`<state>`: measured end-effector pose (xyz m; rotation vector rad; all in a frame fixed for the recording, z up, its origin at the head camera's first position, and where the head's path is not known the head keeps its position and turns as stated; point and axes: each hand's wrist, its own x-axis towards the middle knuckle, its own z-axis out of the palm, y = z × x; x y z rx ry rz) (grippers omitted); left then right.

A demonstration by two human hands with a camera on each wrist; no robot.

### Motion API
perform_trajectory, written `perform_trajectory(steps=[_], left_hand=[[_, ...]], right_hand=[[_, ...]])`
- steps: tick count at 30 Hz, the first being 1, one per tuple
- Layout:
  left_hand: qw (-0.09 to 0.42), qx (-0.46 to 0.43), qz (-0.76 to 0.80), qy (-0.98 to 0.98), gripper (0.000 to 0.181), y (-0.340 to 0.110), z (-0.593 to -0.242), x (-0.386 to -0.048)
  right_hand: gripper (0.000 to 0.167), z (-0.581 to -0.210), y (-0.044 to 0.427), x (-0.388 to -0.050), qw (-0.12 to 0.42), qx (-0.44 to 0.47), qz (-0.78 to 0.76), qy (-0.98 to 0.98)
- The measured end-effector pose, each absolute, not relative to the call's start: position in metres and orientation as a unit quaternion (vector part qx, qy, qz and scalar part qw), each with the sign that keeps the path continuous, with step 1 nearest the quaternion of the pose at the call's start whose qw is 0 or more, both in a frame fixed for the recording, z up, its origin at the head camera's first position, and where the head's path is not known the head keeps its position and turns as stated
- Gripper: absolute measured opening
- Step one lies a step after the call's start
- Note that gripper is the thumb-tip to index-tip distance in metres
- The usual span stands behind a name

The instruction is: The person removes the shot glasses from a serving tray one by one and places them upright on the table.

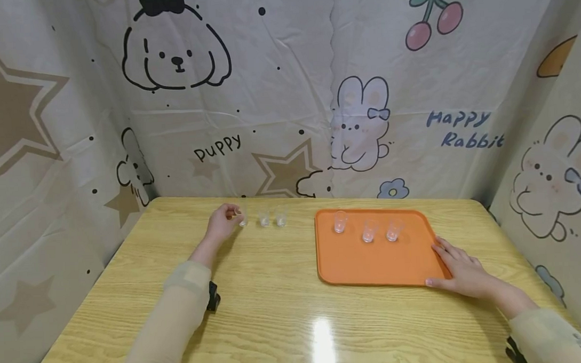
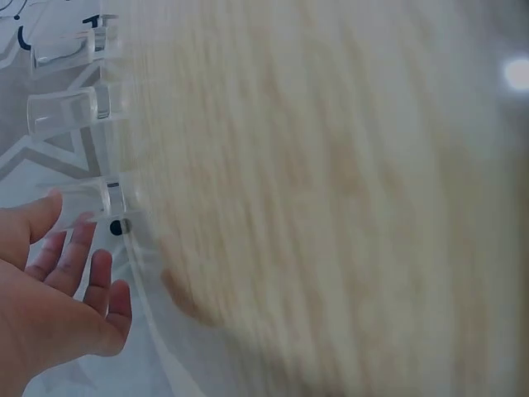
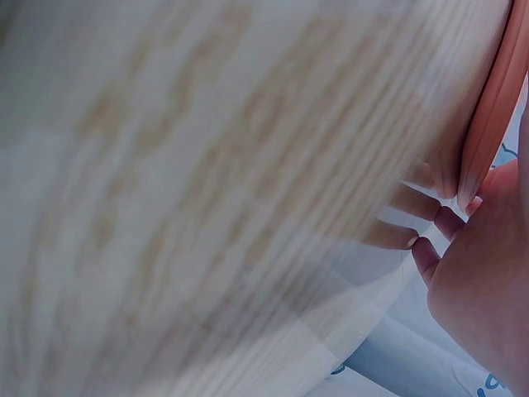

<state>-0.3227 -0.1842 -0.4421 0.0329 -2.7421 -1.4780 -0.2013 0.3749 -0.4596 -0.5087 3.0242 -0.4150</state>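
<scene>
At the back left of the table, my left hand has its thumb and fingertips about the upper part of a small clear glass. The glass stands upright on the wood. From the left wrist view, the thumb lies on one side of this glass and fingertips show at the other. Two more clear glasses stand in a row to its right. My right hand rests at the right edge of an orange tray, fingers extended along the rim and thumb at the near corner.
Three similar clear glasses stand on the tray's back half. The wooden table reaches to a patterned cloth hanging behind it and at both sides. Light glares off the table's front middle.
</scene>
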Motion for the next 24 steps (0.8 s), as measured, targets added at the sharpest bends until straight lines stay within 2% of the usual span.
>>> perform_trajectory(steps=[8, 16, 24], left_hand=[[0.004, 0.005, -0.467, -0.884, 0.037, -0.183, -0.442, -0.322], [0.001, 0.002, -0.45, -0.893, 0.064, -0.185, -0.432, -0.315], [0.018, -0.009, -0.424, -0.905, 0.07, -0.168, -0.411, -0.298]], right_hand=[[0.093, -0.459, 0.374, -0.201, 0.024, -0.163, -0.133, 0.977], [0.094, -0.456, 0.371, -0.2, 0.03, -0.16, -0.144, 0.976], [0.094, -0.459, 0.373, -0.201, 0.029, -0.159, -0.139, 0.977]])
